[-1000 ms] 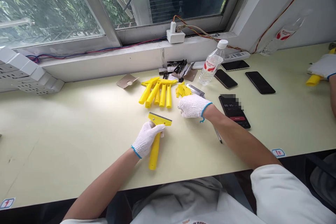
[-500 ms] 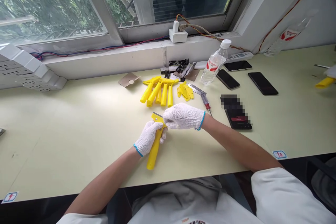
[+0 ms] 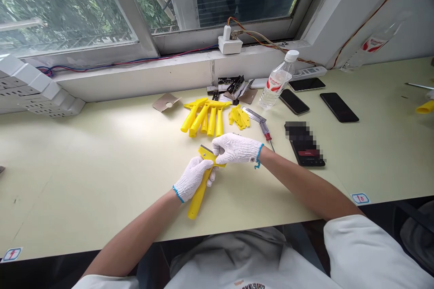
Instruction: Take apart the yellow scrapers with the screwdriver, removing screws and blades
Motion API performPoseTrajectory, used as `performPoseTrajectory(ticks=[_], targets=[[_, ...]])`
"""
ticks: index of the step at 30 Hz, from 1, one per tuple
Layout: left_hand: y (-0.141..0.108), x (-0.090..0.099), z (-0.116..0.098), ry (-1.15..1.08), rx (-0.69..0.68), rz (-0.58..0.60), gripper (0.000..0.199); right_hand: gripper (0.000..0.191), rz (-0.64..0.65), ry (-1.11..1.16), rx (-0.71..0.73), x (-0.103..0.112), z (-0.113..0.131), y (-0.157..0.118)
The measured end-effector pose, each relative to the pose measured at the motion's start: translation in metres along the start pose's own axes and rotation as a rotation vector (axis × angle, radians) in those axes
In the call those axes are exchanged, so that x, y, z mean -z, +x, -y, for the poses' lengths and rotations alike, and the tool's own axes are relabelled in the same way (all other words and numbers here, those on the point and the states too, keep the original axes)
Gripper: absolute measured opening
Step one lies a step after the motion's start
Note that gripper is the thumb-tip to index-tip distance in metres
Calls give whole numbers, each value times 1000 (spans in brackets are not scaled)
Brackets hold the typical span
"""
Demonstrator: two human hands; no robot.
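Observation:
My left hand (image 3: 192, 179), in a white knitted glove with blue trim, is wrapped round a yellow scraper (image 3: 197, 201) near its head. The scraper's handle points down toward the table's front edge, and a grey blade edge shows along its head. At the right part of that head is my right hand (image 3: 239, 148), also gloved, its thumb and fingers pinched. Whatever lies between those fingertips is too small to see. Beyond my hands lie several yellow scraper handles (image 3: 212, 120), a pile of yellow plates (image 3: 240, 118) and a screwdriver (image 3: 267, 136) with a red-and-clear grip.
A water bottle (image 3: 275, 83) stands behind the screwdriver, with phones (image 3: 339, 107) to its right. Black packaging (image 3: 233, 85) and a cardboard piece (image 3: 166, 102) lie near the windowsill. A white stacked unit (image 3: 40, 90) sits at the left.
My right hand has shifted slightly right and its fingers have rolled, uncovering more of the scraper's head. The scraper has turned a little in my left hand.

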State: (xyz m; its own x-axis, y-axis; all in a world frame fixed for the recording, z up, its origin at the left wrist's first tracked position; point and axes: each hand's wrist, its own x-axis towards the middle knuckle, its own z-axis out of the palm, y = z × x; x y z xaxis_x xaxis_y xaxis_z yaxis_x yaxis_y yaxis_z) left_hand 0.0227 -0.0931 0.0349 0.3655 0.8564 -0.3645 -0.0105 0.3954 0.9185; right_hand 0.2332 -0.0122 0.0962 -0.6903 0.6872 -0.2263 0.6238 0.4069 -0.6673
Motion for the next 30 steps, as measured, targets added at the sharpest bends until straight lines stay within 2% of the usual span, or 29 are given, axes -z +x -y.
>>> performPoseTrajectory(ticks=[4, 7, 11, 14, 17, 22, 26, 30], targets=[[-2, -1, -5, -32, -5, 13, 28, 20, 68, 73, -71, 13, 4, -3], [-5, -1, -12, -61, -4, 44, 26, 20, 25, 67, -86, 31, 4, -10], [-7, -1, -17, -21, -7, 41, 28, 26, -113, -149, -191, 54, -9, -19], [-7, -1, -17, 11, -5, 16, 35, 26, -154, -334, -296, 64, -26, -22], [-7, -1, -16, 26, 8, -31, 42, 23, -122, -427, -332, 64, -36, -22], [-9, 2, -17, 26, -13, -71, 40, 25, -67, -527, -327, 53, -37, -16], [-14, 5, -23, 163, -117, -143, 41, 21, -31, -527, -296, 45, -44, -7], [-21, 8, -31, 70, -235, -250, 31, 24, -5, -526, -289, 40, -52, 2]])
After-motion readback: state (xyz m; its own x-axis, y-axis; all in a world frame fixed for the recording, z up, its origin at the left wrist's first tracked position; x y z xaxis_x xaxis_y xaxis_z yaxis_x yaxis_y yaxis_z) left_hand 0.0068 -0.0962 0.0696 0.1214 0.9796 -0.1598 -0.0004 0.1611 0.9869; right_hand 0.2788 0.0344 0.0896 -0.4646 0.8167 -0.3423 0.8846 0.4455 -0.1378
